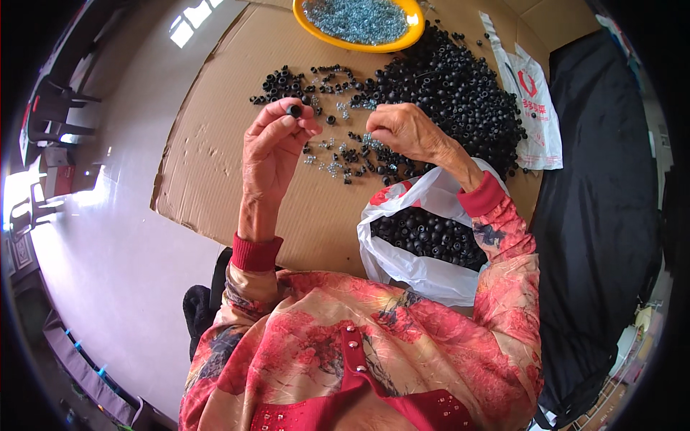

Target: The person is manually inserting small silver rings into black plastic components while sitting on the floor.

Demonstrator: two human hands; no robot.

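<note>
My left hand (270, 147) is raised above the cardboard, pinching a small black hollow cap (294, 110) between thumb and fingers, its open end showing. To its right, my right hand (415, 133) has its fingers curled together in a pinch over a few small clear bluish pieces (371, 141). Whether anything sits in that pinch is hidden. Loose black parts (352, 155) lie scattered between and beneath both hands, mixed with more clear pieces. A large heap of black round caps (460, 100) spreads beyond my right hand.
A yellow bowl (412, 39) full of clear bluish pieces stands at the far edge. Near my right forearm, a white plastic bag (424, 271) holds many black caps. Another white bag (539, 129) lies flat at right on the cardboard sheet (208, 158), beside a black cloth-like surface (596, 215).
</note>
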